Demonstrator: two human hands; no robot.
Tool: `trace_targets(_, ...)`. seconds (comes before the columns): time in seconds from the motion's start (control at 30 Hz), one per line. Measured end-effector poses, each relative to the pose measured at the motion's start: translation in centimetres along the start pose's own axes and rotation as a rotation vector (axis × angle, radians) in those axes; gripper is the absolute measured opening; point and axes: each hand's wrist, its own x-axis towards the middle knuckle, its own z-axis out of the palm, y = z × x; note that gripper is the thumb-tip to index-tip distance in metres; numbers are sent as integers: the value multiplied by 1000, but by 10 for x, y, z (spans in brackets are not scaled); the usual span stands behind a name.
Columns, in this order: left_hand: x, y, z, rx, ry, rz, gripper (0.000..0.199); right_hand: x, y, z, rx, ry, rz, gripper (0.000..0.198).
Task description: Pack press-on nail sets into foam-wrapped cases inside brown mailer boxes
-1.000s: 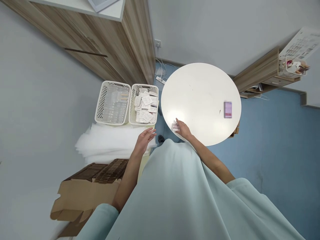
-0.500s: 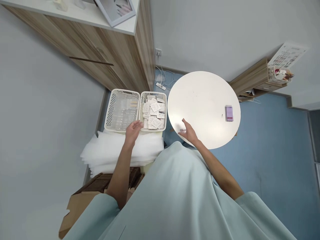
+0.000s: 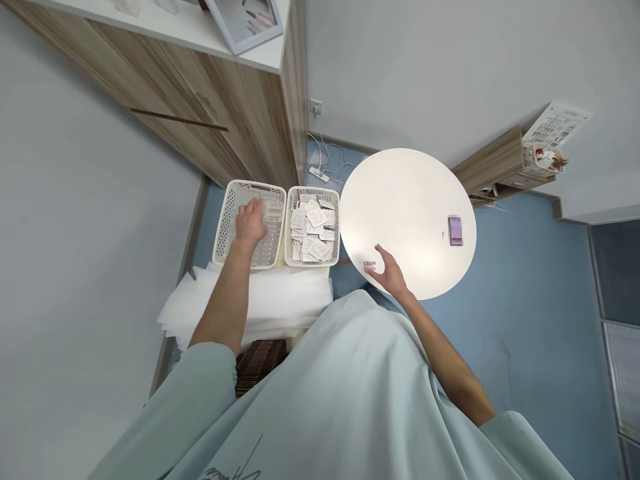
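My left hand [image 3: 251, 223] reaches over the left white basket [image 3: 218, 230], its fingers apart and bent down at the clear plastic boxes [image 3: 264, 248] inside. Whether the fingertips touch a box cannot be made out. My right hand [image 3: 393, 272] is at the near left edge of the round white table [image 3: 415, 200], thumb and fingers spread, holding nothing. Beside its fingertips lies a small group of pinkish, shiny pieces [image 3: 369, 265] in two short rows, too small to name surely. White printed cards [image 3: 315, 230] fill the second basket [image 3: 337, 250].
A purple-screened, blurred rectangular object [image 3: 455, 231] lies on the table's right side. White foam sheets [image 3: 280, 293] are stacked in front of the baskets. A wood-grain cabinet [image 3: 240, 113] stands behind them. A power strip [image 3: 319, 175] with cables lies on the floor.
My left hand has moved from the front rim between the baskets, forward and left, over the plastic boxes. My right hand has shifted slightly right, uncovering more of the small pieces.
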Motion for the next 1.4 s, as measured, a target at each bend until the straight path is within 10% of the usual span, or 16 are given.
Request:
trace_targets(0.23,18,2,-18,147,-36,-12,92,-12,-6,-2,16,58,-16,81)
trace_targets(0.4,-20,55,-21,44,68,37,94,-15,-6,-5,70,50,-15,81)
trace_targets(0.77,-146,213,68,-722,-382,341,80,0,-54,-59,445,-67,-186,82)
trace_targets(1.4,-204,305,166,-571,-395,292,75,-36,58,-126,485,-117,-188,71)
